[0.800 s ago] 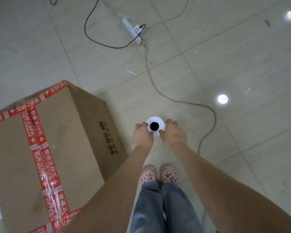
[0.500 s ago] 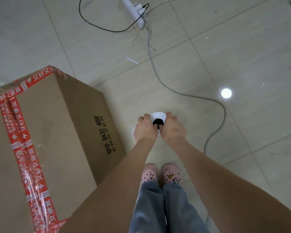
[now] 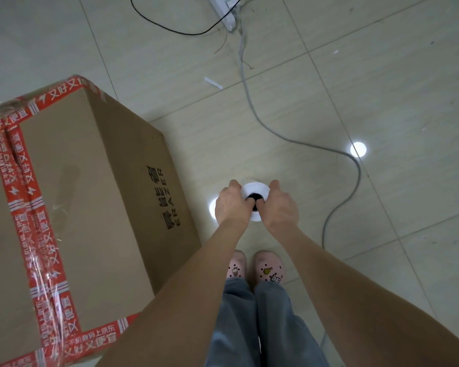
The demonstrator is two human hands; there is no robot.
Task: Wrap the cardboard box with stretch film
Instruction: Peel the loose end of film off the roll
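The roll of stretch film [image 3: 255, 190] is seen end-on from above, at the centre of the view, to the right of the cardboard box [image 3: 96, 197] and apart from it. Its white end face and dark core are turned up toward the camera. Whether the roll rests on the floor [image 3: 382, 88] cannot be told.

The roll is grasped from both sides. The left hand [image 3: 229, 206] is set on its left side and the right hand [image 3: 281, 209] on its right. The fingers [image 3: 235, 184] of each hand are curled round the outer wall. Both thumbs are pressed in at the dark core, where they meet.

The box stands on the floor at the left and fills much of that side. Its top seam and edges are sealed with red printed tape [image 3: 35, 234]. A glossy, wrinkled clear layer is noted over the tape at the near left. Dark lettering is printed on the side facing the roll.

Pink shoes [image 3: 269, 270] and grey-blue trousers [image 3: 249, 327] are seen near, below the hands.

On the far floor a white power strip [image 3: 224, 11] is noted, with a black cable [image 3: 170, 29] looping to its left. A grey cable [image 3: 276, 131] runs from it to the right of the hands. A small white scrap [image 3: 213, 82] lies between the box and the grey cable. A round light reflection [image 3: 358, 149] is recorded at the right.
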